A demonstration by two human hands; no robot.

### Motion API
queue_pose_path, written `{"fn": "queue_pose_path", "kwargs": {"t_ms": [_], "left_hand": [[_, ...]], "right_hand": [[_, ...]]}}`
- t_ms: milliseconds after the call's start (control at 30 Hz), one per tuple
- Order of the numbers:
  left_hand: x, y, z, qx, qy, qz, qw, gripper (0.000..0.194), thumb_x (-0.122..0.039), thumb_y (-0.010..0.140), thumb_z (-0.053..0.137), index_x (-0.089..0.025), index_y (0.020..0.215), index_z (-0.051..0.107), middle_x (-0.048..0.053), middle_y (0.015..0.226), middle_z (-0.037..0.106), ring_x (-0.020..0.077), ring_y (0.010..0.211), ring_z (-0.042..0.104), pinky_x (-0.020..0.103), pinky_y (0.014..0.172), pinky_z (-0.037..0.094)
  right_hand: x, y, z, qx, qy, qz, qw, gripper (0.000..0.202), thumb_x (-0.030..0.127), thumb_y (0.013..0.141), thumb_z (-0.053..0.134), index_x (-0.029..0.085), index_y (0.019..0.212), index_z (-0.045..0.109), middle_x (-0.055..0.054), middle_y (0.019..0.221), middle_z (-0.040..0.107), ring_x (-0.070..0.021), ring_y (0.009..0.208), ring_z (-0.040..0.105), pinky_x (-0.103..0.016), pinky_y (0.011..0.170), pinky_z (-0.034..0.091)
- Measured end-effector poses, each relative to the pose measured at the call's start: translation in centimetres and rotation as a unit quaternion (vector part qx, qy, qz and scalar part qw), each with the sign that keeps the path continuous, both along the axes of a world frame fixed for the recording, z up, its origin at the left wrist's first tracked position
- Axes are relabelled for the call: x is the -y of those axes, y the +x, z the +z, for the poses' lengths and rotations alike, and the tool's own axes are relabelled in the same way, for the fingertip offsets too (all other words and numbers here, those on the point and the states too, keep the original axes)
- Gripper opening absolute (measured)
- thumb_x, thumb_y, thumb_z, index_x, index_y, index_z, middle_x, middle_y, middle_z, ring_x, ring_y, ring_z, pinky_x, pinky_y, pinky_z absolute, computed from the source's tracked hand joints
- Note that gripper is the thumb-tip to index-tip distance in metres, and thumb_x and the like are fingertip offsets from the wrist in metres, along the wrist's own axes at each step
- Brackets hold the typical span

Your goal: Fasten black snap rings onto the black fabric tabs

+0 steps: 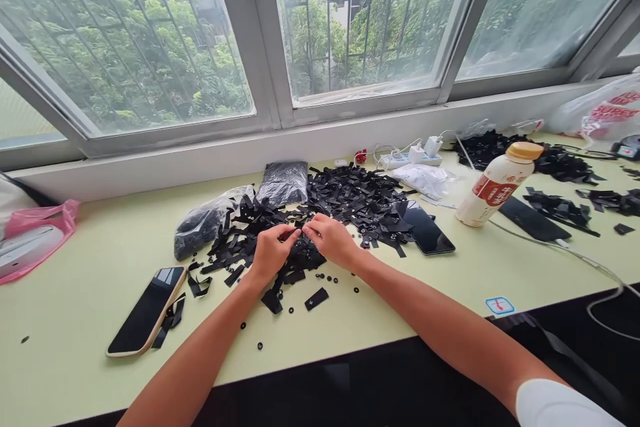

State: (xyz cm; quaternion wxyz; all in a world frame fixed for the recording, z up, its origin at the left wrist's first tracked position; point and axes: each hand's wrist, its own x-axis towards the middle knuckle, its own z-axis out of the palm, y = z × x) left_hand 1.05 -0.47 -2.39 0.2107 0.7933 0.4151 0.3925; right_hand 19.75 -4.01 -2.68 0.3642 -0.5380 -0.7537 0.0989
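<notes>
My left hand (271,252) and my right hand (331,238) meet fingertip to fingertip over a heap of black fabric strips (245,219). Both are closed in a pinch. Something small and dark seems to be between the fingers, too hidden to name. Behind my right hand spreads a larger pile of black strips (355,193) with small round pieces among them. In front of my hands lie a single black label (317,299) with a white mark and several small black rings (260,345).
Left: a phone (146,310), a clear bag of black pieces (200,223), a pink bag (67,227). Behind: a plastic-wrapped black pack (283,181). Right: another phone (429,227), a bottle (495,187), a power strip (407,160), a white cable (540,239). The table's front edge is near my forearms.
</notes>
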Motion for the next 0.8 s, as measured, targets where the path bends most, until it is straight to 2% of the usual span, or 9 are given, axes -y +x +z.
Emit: {"fn": "queue_pose_path", "kwargs": {"t_ms": [167,400,600,700,800], "left_hand": [[0.2,0.1,-0.4,0.013,0.018,-0.044,0.999,0.024,-0.035,0.094,0.059,-0.019,0.101,0.075,0.008,0.1,0.076,0.0235,0.088,0.071,0.034,0.08,0.056],[0.5,0.2,0.2,-0.005,0.023,-0.085,0.996,0.023,-0.031,0.097,0.054,-0.018,0.093,0.073,0.006,0.085,0.071,0.0185,0.075,0.063,0.03,0.073,0.05],[0.8,0.3,0.2,0.082,-0.095,-0.097,0.987,0.024,-0.037,0.094,0.058,-0.017,0.085,0.07,0.004,0.077,0.067,0.0169,0.072,0.059,0.027,0.066,0.048],[0.6,0.3,0.3,0.153,-0.18,-0.114,0.965,0.026,-0.041,0.089,0.064,-0.016,0.085,0.069,0.003,0.073,0.066,0.0162,0.069,0.059,0.028,0.068,0.049],[0.4,0.3,0.5,0.2,-0.247,-0.135,0.938,0.029,-0.044,0.083,0.07,-0.015,0.081,0.069,0.002,0.069,0.064,0.0144,0.064,0.056,0.027,0.064,0.047]], "right_hand": [[0.1,-0.6,-0.3,0.008,-0.014,0.015,1.0,0.028,0.032,0.104,0.047,0.02,0.097,0.071,-0.004,0.095,0.064,-0.0152,0.085,0.061,-0.026,0.076,0.043],[0.2,-0.7,-0.2,0.037,-0.023,-0.034,0.998,0.029,0.033,0.105,0.043,0.019,0.09,0.064,-0.004,0.091,0.061,-0.0156,0.078,0.057,-0.027,0.067,0.039],[0.3,-1.1,-0.5,0.01,-0.005,0.005,1.0,0.027,0.025,0.105,0.036,0.019,0.087,0.056,-0.005,0.089,0.059,-0.0152,0.075,0.054,-0.027,0.07,0.039],[0.5,-1.3,-0.3,-0.063,-0.014,0.032,0.997,0.031,0.028,0.105,0.033,0.02,0.082,0.052,-0.003,0.082,0.059,-0.0153,0.073,0.053,-0.027,0.07,0.04],[0.5,-1.5,-0.1,-0.158,-0.055,0.072,0.983,0.036,0.033,0.105,0.032,0.021,0.077,0.05,-0.001,0.078,0.058,-0.0147,0.071,0.052,-0.026,0.069,0.041]]}}
